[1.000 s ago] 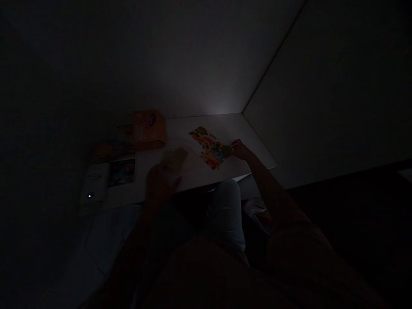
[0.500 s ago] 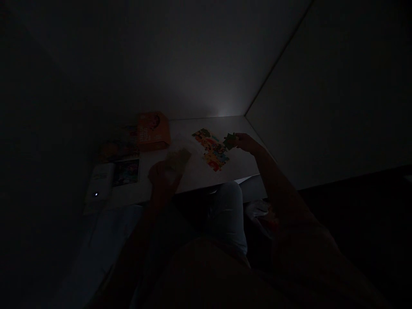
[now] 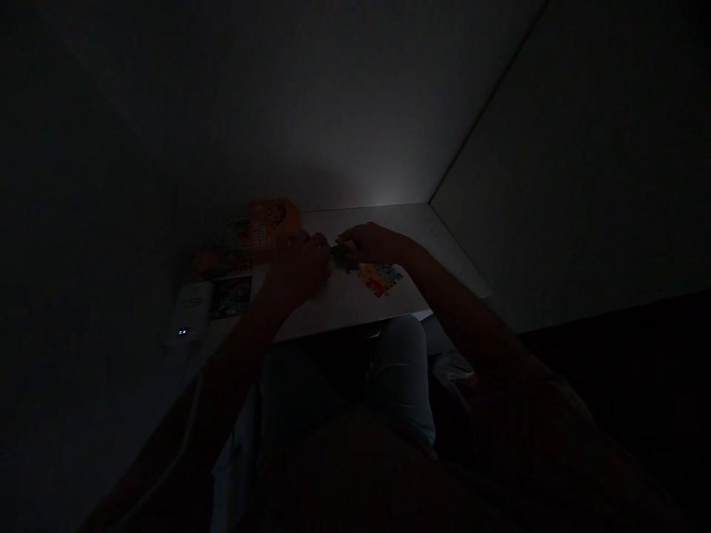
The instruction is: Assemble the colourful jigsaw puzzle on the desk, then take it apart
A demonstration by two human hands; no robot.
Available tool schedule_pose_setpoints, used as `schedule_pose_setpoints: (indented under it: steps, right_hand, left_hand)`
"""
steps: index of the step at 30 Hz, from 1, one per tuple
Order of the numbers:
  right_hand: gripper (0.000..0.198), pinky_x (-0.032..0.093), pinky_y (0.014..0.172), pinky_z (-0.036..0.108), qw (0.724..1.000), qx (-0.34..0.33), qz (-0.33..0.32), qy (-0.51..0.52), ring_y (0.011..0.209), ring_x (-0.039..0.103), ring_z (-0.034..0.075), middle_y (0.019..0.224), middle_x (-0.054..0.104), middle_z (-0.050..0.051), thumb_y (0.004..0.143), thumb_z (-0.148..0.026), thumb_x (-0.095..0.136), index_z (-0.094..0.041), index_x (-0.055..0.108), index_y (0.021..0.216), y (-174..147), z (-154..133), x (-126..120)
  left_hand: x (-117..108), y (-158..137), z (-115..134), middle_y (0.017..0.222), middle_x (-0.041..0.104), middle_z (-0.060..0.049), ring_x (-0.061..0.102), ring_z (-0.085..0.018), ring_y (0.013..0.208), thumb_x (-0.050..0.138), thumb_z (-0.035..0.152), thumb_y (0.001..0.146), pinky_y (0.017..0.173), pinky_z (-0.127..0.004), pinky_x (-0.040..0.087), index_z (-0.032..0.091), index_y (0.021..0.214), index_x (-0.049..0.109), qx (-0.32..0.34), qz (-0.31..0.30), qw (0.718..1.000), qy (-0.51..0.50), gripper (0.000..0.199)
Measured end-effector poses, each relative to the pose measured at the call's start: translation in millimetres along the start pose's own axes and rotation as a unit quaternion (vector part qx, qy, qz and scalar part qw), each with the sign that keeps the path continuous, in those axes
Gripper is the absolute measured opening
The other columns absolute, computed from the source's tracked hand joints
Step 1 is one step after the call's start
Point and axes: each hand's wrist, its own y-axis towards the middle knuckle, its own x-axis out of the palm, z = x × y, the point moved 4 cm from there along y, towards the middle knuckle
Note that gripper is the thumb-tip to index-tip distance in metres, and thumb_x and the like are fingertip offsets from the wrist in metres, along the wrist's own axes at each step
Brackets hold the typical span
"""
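The scene is very dark. My right hand (image 3: pixel 375 243) is closed on a dark green puzzle piece (image 3: pixel 341 250), which it holds over the white table by the fingertips. My left hand (image 3: pixel 303 265) is right beside it, fingers curled around what looks like a pale puzzle piece, mostly hidden by the hand. The two hands nearly meet at the green piece; whether both touch it is unclear. A partly joined, colourful puzzle (image 3: pixel 381 280) lies below my right hand, its upper part covered by that hand.
An orange box (image 3: pixel 271 222) stands at the back left, partly behind my left hand. Colourful printed pictures (image 3: pixel 230 296) lie left of it, near a white device (image 3: pixel 193 303) with a small lit display. Walls rise behind the white table (image 3: pixel 333 311) and to its right.
My right hand has moved left with the green puzzle piece, now over the upper puzzle. My left hand has moved up and right to meet it, and its pale piece is now mostly hidden.
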Motion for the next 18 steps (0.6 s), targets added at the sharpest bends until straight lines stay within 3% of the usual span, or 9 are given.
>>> schedule_pose_setpoints:
  steps: [3, 6, 8, 10, 11, 14, 18]
  right_hand:
    - [0.032, 0.058, 0.097, 0.03, 0.997, -0.047, 0.013, 0.053, 0.11, 0.084, 0.022, 0.125, 0.091, 0.008, 0.099, -0.021, 0.082, -0.019, 0.088, 0.131, 17.3, -13.3, 8.7]
    - [0.026, 0.06, 0.098, 0.031, 0.994, -0.041, 0.057, 0.088, 0.106, 0.083, 0.021, 0.121, 0.091, 0.008, 0.105, -0.028, 0.078, -0.02, 0.089, 0.127, 17.8, 11.0, 8.9]
    - [0.028, 0.061, 0.098, 0.033, 0.992, 0.043, 0.103, 0.065, 0.104, 0.083, 0.022, 0.121, 0.091, 0.008, 0.108, -0.036, 0.077, -0.02, 0.089, 0.127, 7.1, 49.1, 8.2]
    - [0.032, 0.062, 0.102, 0.034, 0.973, 0.188, 0.131, 0.021, 0.108, 0.082, 0.023, 0.128, 0.089, 0.01, 0.112, -0.041, 0.075, -0.02, 0.087, 0.132, -12.7, 96.1, 12.2]
    - [0.033, 0.062, 0.105, 0.037, 0.965, 0.23, 0.128, 0.006, 0.112, 0.082, 0.026, 0.132, 0.088, 0.014, 0.112, -0.039, 0.074, -0.018, 0.086, 0.134, -23.7, 116.3, 17.2]
    - [0.045, 0.063, 0.108, 0.046, 0.944, 0.311, 0.111, -0.022, 0.121, 0.081, 0.037, 0.134, 0.083, 0.027, 0.103, -0.04, 0.086, -0.007, 0.083, 0.134, -54.3, 161.3, 38.9]
    - [0.085, 0.062, 0.11, 0.052, 0.927, 0.359, 0.1, -0.041, 0.132, 0.075, 0.046, 0.136, 0.077, 0.034, 0.091, -0.077, 0.091, -0.005, 0.08, 0.136, -70.3, 184.6, 68.1]
  left_hand:
    - [-7.4, -15.7, -7.0, 0.147, 0.074, -0.012, 0.072, -0.038, 0.129, 0.064, 0.026, 0.114, 0.116, -0.063, 0.046, 0.015, 0.131, 0.078, -0.015, 0.021, 0.999, -0.038, 0.025]
    - [-7.6, -29.4, -16.1, 0.135, 0.076, -0.012, 0.075, -0.036, 0.124, 0.068, 0.027, 0.111, 0.109, -0.055, 0.052, 0.016, 0.123, 0.08, -0.039, 0.011, 0.996, -0.075, 0.02]
    - [-5.2, -35.6, -24.0, 0.127, 0.078, -0.01, 0.076, -0.035, 0.119, 0.068, 0.027, 0.11, 0.102, -0.052, 0.054, 0.017, 0.121, 0.08, -0.059, 0.006, 0.994, -0.091, 0.019]
    - [-2.7, -39.3, -30.9, 0.125, 0.078, -0.009, 0.076, -0.034, 0.114, 0.066, 0.029, 0.112, 0.099, -0.049, 0.055, 0.018, 0.118, 0.08, -0.065, 0.014, 0.993, -0.101, 0.019]
    - [-1.9, -40.4, -33.4, 0.125, 0.078, -0.009, 0.076, -0.034, 0.114, 0.064, 0.03, 0.112, 0.098, -0.048, 0.055, 0.019, 0.117, 0.08, -0.063, 0.023, 0.992, -0.109, 0.019]
    - [1.3, -41.6, -38.7, 0.127, 0.078, -0.009, 0.077, -0.032, 0.112, 0.061, 0.032, 0.114, 0.095, -0.045, 0.056, 0.019, 0.119, 0.08, -0.065, 0.037, 0.987, -0.14, 0.023]
    - [4.7, -41.4, -40.7, 0.125, 0.079, -0.009, 0.078, -0.03, 0.112, 0.058, 0.034, 0.115, 0.095, -0.042, 0.056, 0.02, 0.117, 0.08, -0.057, 0.054, 0.983, -0.164, 0.026]
